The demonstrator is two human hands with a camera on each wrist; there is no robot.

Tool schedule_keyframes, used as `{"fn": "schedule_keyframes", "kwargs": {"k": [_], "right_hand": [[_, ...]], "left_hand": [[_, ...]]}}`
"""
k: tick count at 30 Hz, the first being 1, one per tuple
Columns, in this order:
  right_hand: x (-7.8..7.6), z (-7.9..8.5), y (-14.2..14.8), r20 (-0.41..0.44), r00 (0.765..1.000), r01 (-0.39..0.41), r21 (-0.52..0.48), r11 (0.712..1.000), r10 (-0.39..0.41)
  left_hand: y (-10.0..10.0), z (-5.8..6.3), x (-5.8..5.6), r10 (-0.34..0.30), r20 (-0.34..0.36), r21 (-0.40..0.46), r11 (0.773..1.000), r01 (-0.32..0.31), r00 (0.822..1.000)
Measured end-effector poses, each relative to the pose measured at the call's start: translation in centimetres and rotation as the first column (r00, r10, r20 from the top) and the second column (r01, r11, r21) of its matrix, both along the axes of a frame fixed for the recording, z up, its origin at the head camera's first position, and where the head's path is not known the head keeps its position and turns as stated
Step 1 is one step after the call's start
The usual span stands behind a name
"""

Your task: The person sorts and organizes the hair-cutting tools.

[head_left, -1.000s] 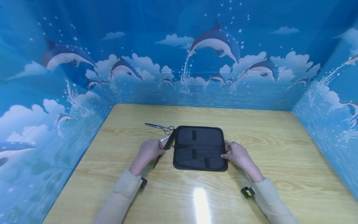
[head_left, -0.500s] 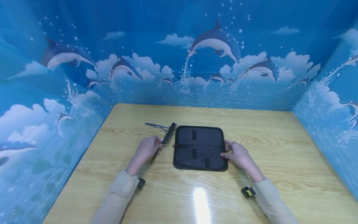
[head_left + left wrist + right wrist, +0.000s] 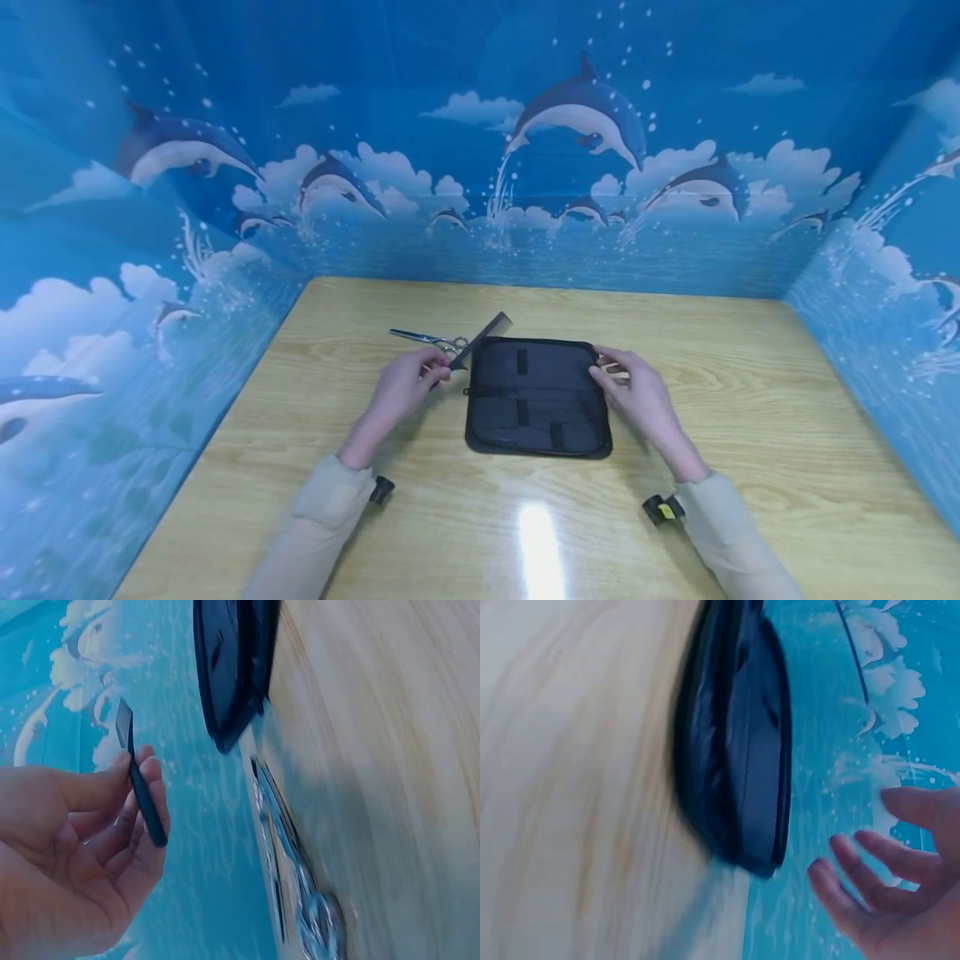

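My left hand [image 3: 401,385] pinches a black comb [image 3: 486,333] by its handle between thumb and fingers, its toothed end angled up to the right over the case's left corner. In the left wrist view the comb [image 3: 148,801] is seen nearly end-on, above the table. A black zippered case [image 3: 558,379] lies opened flat, showing elastic loops inside. My right hand [image 3: 637,392] hovers at the case's upper right edge; in the right wrist view its fingers [image 3: 885,859] are loosely bent, apart from the case [image 3: 757,765], holding nothing.
Silver hair scissors [image 3: 422,337] lie left of the case, blades pointing left, partly hidden behind the left hand and comb. The wooden table [image 3: 720,400] meets a blue dolphin-print backdrop [image 3: 480,233] at its back and sides.
The left hand has lifted the comb and turned it toward the upper right, over the case's corner. My right hand has let go of the case's edge and moved up along it.
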State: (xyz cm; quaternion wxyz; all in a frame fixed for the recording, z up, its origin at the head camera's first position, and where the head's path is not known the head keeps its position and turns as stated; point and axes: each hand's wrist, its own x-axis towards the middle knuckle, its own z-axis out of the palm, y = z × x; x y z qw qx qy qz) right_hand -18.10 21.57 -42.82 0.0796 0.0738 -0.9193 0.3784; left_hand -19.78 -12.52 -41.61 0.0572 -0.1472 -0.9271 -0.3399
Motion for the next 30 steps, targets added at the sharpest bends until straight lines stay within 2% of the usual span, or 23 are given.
{"fn": "schedule_keyframes", "kwargs": {"k": [2, 4, 7, 8, 10, 14, 18, 23, 25, 28, 30], "right_hand": [[0.0, 0.2, -0.6, 0.024, 0.999, -0.029, -0.109, 0.994, 0.032], [0.0, 0.5, -1.3, 0.06, 0.993, -0.079, -0.251, 0.965, 0.097], [0.1, 0.7, -2.0, 0.122, 0.973, -0.123, -0.452, 0.883, 0.198], [0.1, 0.7, -2.2, 0.133, 0.965, -0.13, -0.503, 0.854, 0.226], [0.2, 0.8, -2.6, 0.154, 0.955, -0.126, -0.566, 0.815, 0.254], [0.3, 0.8, -2.8, 0.203, 0.939, -0.091, -0.63, 0.771, 0.277], [0.6, 0.8, -2.7, 0.26, 0.921, -0.043, -0.671, 0.74, 0.29], [0.8, 0.3, -2.5, 0.255, 0.926, -0.025, -0.694, 0.72, 0.277], [0.3, -1.0, -2.0, 0.213, 0.923, -0.062, -0.739, 0.671, 0.32], [0.3, -1.4, -1.7, 0.23, 0.912, -0.062, -0.741, 0.669, 0.34], [0.4, -1.5, -1.5, 0.255, 0.896, -0.064, -0.734, 0.676, 0.363]], "left_hand": [[0.6, 0.1, 0.1, -0.037, 0.009, 0.017, 0.999, 0.036, 0.999], [1.2, 0.3, 0.2, -0.071, 0.013, 0.019, 0.997, 0.07, 0.997], [2.1, 0.7, 0.5, -0.136, 0.03, 0.033, 0.99, 0.135, 0.99], [2.3, 0.8, 0.6, -0.158, 0.037, 0.039, 0.987, 0.156, 0.987], [2.8, 1.0, 0.9, -0.192, 0.06, 0.04, 0.981, 0.189, 0.98], [3.6, 1.2, 1.2, -0.242, 0.108, 0.044, 0.97, 0.239, 0.964], [4.2, 1.3, 1.5, -0.261, 0.143, 0.075, 0.965, 0.252, 0.955], [4.4, 1.2, 1.5, -0.261, 0.147, 0.079, 0.965, 0.251, 0.954], [4.4, 1.2, 1.5, -0.256, 0.15, 0.071, 0.966, 0.248, 0.955], [4.4, 1.0, 1.5, -0.247, 0.155, 0.06, 0.969, 0.241, 0.956], [4.4, 0.9, 1.4, -0.246, 0.148, 0.051, 0.969, 0.241, 0.958]]}}
